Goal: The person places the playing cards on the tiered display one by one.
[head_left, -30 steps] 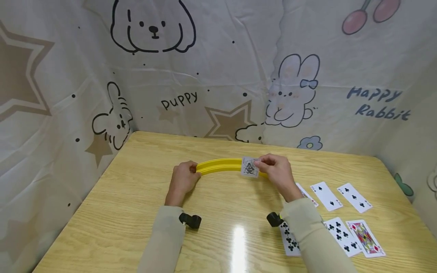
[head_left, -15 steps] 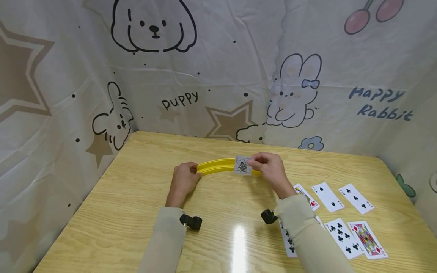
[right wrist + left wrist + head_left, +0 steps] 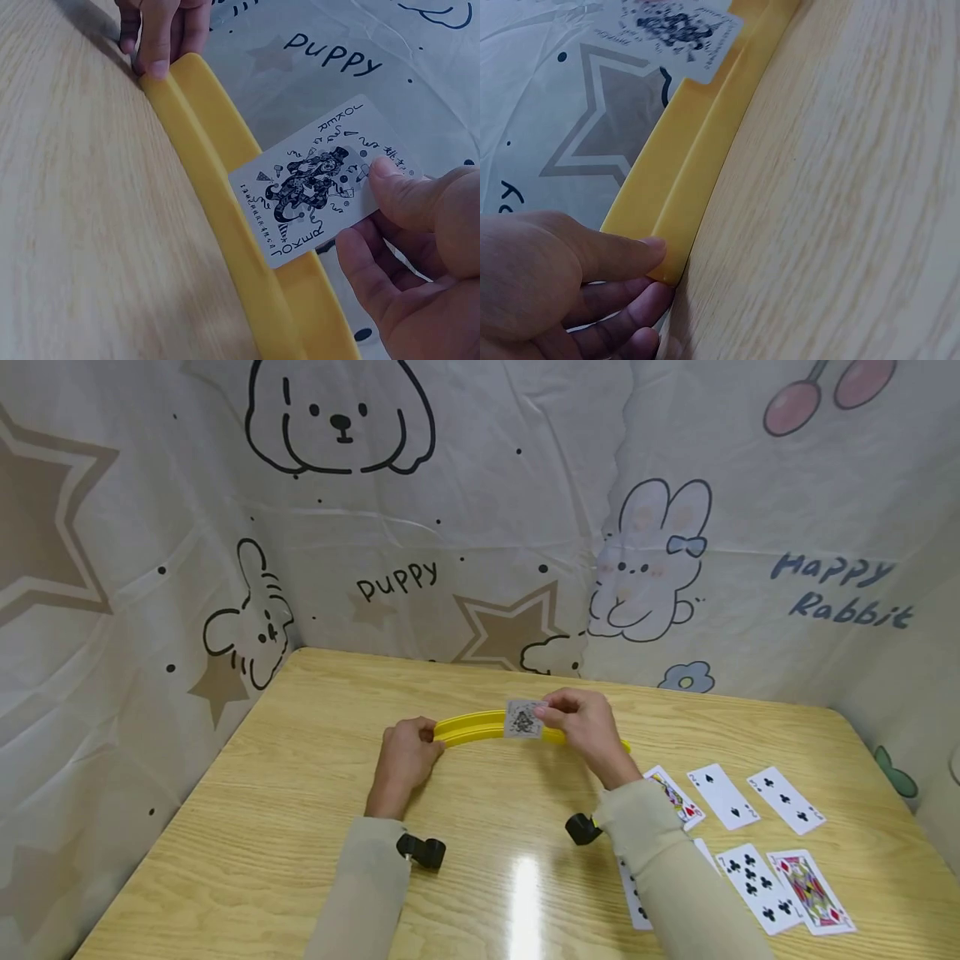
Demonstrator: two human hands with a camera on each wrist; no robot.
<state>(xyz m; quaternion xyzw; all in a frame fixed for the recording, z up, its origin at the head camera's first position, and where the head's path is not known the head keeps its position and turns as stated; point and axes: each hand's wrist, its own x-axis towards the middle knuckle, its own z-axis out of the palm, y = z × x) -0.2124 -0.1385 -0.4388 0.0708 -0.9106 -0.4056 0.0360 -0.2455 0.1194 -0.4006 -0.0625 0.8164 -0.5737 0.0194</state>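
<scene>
A curved yellow card holder (image 3: 472, 725) with a lengthwise groove stands on the table. Its left end is pinched by my left hand (image 3: 407, 762), thumb in front and fingers behind, as the left wrist view shows. My right hand (image 3: 588, 732) pinches a black-and-white joker card (image 3: 315, 184) by one edge between thumb and fingers. The card is upright at the holder's middle, face toward me, its lower edge by the groove; whether it sits in the groove I cannot tell. The holder's right end shows just past my right hand.
Face-up playing cards lie at the right of the wooden table (image 3: 300, 877), among them a two of spades (image 3: 723, 797), a three of clubs (image 3: 786, 800), a seven of clubs (image 3: 759, 889) and a jack of diamonds (image 3: 812, 892). My right forearm partly covers others. A printed cloth (image 3: 480, 527) hangs behind.
My right hand has moved left along the yellow card holder with the joker card, from right of the middle to about the middle. My left hand stays on the left end.
</scene>
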